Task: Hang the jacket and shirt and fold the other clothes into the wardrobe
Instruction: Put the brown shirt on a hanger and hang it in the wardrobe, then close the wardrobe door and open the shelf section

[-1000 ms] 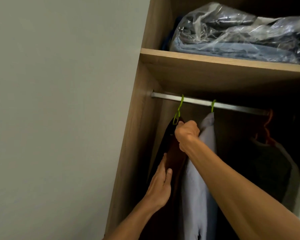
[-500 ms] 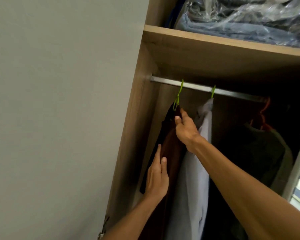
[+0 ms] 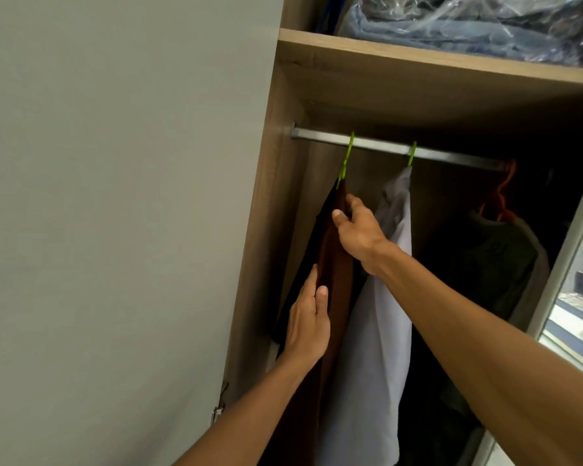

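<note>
A dark brown-and-black jacket (image 3: 334, 260) hangs from a green hanger (image 3: 348, 156) at the left end of the metal rail (image 3: 381, 146). My right hand (image 3: 357, 230) holds the jacket's upper edge just below the hanger hook. Lower down, my left hand (image 3: 308, 321) lies flat against the jacket's side, fingers straight. A pale grey shirt (image 3: 381, 317) hangs on a second green hanger (image 3: 412, 153) right beside the jacket, partly behind my right forearm.
The open wardrobe door (image 3: 115, 230) fills the left. A wooden shelf (image 3: 418, 62) above the rail carries clothes in clear plastic (image 3: 468, 25). A dark green garment (image 3: 492, 260) on an orange hanger (image 3: 502, 193) hangs further right. A mirrored door edge (image 3: 566, 264) stands at the right.
My right hand has slid from the hanger's neck down onto the jacket's upper edge. My left hand has shifted slightly up along the jacket. The view has tilted downward.
</note>
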